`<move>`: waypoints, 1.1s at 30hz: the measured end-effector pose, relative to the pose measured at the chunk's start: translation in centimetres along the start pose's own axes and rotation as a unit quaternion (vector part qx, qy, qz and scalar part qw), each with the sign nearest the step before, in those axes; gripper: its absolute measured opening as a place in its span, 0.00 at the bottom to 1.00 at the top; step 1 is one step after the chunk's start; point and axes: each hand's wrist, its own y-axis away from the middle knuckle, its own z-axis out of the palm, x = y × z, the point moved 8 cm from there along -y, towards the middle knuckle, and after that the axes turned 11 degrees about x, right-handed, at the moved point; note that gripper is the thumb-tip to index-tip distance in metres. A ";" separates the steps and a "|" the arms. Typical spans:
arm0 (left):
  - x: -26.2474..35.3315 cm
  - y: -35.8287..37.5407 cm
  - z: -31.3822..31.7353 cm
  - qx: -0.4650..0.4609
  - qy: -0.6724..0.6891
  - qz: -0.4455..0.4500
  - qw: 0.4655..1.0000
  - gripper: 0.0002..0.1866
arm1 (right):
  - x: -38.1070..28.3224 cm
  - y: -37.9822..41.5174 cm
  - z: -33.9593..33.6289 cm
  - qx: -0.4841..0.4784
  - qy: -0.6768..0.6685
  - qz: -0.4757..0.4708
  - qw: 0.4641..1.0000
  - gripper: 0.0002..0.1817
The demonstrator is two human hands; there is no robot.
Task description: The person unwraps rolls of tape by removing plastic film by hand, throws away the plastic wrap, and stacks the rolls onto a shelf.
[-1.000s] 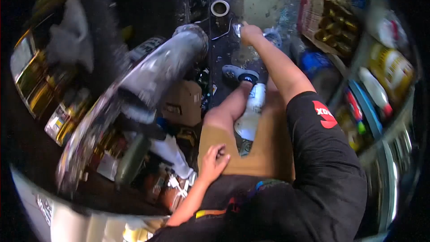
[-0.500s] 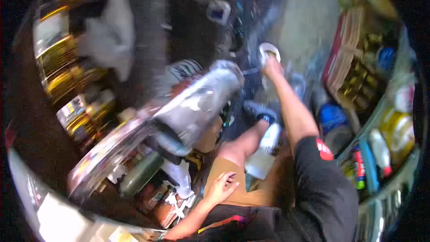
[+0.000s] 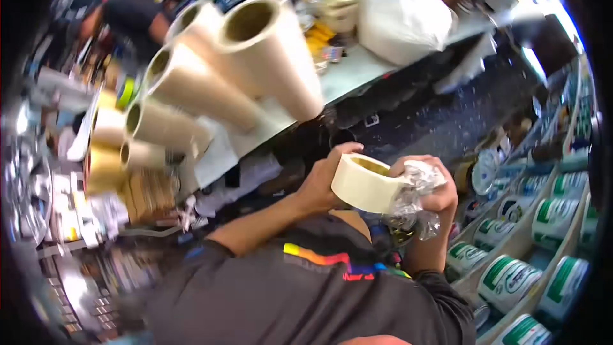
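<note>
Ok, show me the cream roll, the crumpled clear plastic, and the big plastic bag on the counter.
Cream roll (image 3: 363,190), head view: its outer curved side.
Crumpled clear plastic (image 3: 403,208), head view: its loose lower part.
Plastic bag (image 3: 402,20), head view: its bulging middle.

tall rolls (image 3: 274,64) crowd counter (image 3: 348,80); aisle (image 3: 408,124) open

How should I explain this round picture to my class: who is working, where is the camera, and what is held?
There is no machine: a person is working bare-handed. The camera is worn on the head, looking forward and down, so the dark shirt fills the lower middle. The left hand grips a cream roll; the right hand, at the roll's other side, holds crumpled clear plastic. On the counter beyond are several taller cream rolls and a bulging plastic bag.
</note>
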 end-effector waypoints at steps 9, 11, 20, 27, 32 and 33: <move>9.1 9.4 -31.0 0.494 -0.262 0.100 0.823 0.28 | -0.5 -4.4 6.7 0.137 -0.093 -0.108 0.980 0.42; 12.7 8.9 -35.2 0.522 -0.372 0.141 0.754 0.36 | 0.8 -6.3 10.6 0.145 0.070 -0.075 0.984 0.47; 5.1 3.7 -41.2 0.343 -0.603 0.164 0.701 0.42 | -6.5 -9.5 13.9 0.327 0.322 -0.271 0.846 0.25; 7.6 6.8 -31.7 0.387 -0.225 0.185 0.875 0.56 | -2.7 -8.6 13.3 0.236 -0.122 -0.319 0.910 0.35; 0.9 6.7 -15.5 0.188 0.378 -0.153 0.893 0.58 | 15.1 -4.7 19.8 0.051 0.497 -0.518 0.694 0.20; -0.2 6.8 -13.7 0.177 0.444 -0.203 0.855 0.58 | 10.2 -8.1 24.8 -0.058 0.226 -0.252 0.939 0.14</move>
